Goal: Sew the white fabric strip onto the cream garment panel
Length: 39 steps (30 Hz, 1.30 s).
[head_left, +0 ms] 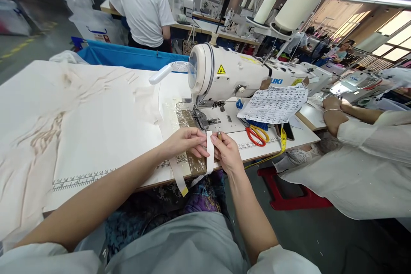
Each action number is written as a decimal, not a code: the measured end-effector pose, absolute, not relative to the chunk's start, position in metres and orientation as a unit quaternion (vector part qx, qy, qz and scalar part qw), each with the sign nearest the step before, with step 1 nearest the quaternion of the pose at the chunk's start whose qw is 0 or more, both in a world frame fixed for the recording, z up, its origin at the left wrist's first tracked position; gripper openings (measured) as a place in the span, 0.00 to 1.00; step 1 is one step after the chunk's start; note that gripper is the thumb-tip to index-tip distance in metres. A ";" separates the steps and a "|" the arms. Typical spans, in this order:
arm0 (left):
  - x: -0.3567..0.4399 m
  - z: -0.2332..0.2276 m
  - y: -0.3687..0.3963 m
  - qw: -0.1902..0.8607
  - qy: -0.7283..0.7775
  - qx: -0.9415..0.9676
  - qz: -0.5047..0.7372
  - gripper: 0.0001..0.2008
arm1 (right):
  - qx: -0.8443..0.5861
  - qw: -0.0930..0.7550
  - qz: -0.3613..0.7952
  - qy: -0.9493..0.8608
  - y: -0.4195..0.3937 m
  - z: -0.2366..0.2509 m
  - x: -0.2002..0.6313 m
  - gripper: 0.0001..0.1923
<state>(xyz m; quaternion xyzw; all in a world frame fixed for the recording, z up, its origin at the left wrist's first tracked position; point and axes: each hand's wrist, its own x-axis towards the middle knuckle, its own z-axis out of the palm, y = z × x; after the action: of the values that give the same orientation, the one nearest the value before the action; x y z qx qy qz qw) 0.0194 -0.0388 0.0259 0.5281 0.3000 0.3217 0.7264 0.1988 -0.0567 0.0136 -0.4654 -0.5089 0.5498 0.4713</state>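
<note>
— Hands first: what are they doing?

— Both are pinching. The left hand [188,140] is closing its fingertips on a narrow white fabric strip [210,154] that is hanging over the near edge of the sewing table [128,145]; the right hand [226,152] is nipping the same strip from the other side and is gripping a small thin tool, likely a seam ripper, though it is too small to tell.

— And where is the strip lying?

— Just in front of the sewing machine [231,72], beside a taped brown patch [192,160], with the cream cloth [80,115] spreading away to the left.

— How is the worker doing it well?

— By keeping the strip taut between both pinches, probably, and working the tool's tip away from the fingers.

— Anything further out?

— Red-and-yellow scissors [257,135] and a printed sheet [272,105] are sitting to the right, where a co-worker's arm [340,113] is resting.
</note>
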 end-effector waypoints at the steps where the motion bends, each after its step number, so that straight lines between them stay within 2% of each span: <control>1: 0.019 0.025 -0.038 0.725 0.298 0.530 0.322 0.25 | -0.461 0.469 0.563 -0.500 -0.057 0.014 0.199 0.23; 11: 0.019 0.021 -0.037 0.714 0.315 0.527 0.336 0.24 | -0.438 0.471 0.619 -0.451 -0.057 0.014 0.198 0.24; 23: 0.018 0.022 -0.037 0.708 0.315 0.539 0.331 0.26 | -0.441 0.462 0.611 -0.468 -0.057 0.014 0.198 0.24; 29: 0.018 0.023 -0.037 0.704 0.331 0.546 0.311 0.24 | -0.470 0.460 0.549 -0.515 -0.057 0.007 0.199 0.21; 34: 0.019 0.016 -0.036 0.698 0.348 0.543 0.312 0.24 | -0.509 0.478 0.426 -0.575 -0.065 0.008 0.199 0.17; 39: 0.021 0.013 -0.038 0.696 0.326 0.563 0.304 0.24 | -0.534 0.433 0.348 -0.637 -0.076 0.011 0.198 0.15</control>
<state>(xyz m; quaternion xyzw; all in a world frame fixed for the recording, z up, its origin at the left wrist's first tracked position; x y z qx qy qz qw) 0.0214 -0.0384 0.0128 0.5635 0.3263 0.3037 0.6955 0.1976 -0.0760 0.0112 -0.5342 -0.6373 0.3485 0.4325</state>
